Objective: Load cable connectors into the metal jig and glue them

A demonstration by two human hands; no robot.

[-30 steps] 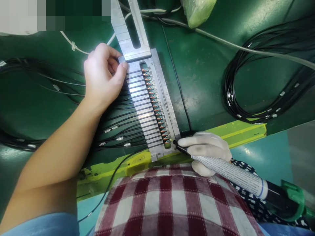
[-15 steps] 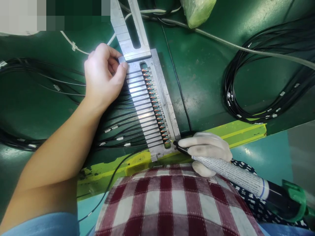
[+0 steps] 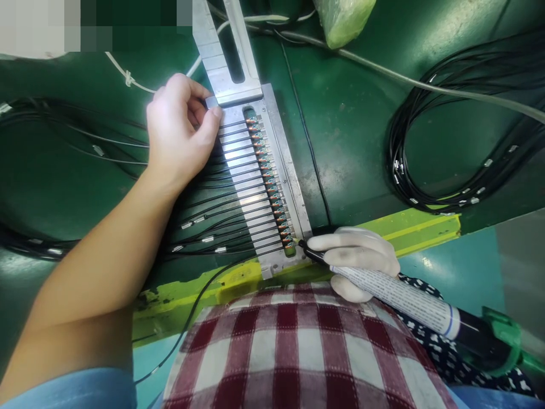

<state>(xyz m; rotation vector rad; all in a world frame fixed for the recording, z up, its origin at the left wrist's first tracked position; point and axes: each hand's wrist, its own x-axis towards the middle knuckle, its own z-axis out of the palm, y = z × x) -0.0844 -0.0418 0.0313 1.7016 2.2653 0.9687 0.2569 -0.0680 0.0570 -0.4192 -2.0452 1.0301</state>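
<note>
My bare left hand [image 3: 181,128] pinches the upper left corner of a metal fixture [image 3: 251,193] between thumb and fingers. Across the fixture run several thin black cables [image 3: 238,153], their stripped ends meeting a column of small connector boards [image 3: 272,187] over a slot. In my gloved right hand [image 3: 361,255] is a glue dispensing syringe [image 3: 395,295] with a printed white label, a black front part and a green end cap. Its tip is at the lowest connectors, at the near end of the slot; whether it touches them I cannot tell. A hinged metal cover [image 3: 227,57] stands raised at the far end.
Coiled black cables [image 3: 394,142] lie on the green table to the right, and more cable bundles [image 3: 34,244] lie on the left. A pale cable [image 3: 383,71] crosses the back, near a green wrapped block [image 3: 343,20]. Yellow tape [image 3: 417,230] lines the table's near edge.
The syringe's rear end has shifted slightly left and up, and its tip slightly up. My left hand still grips the fixture's corner.
</note>
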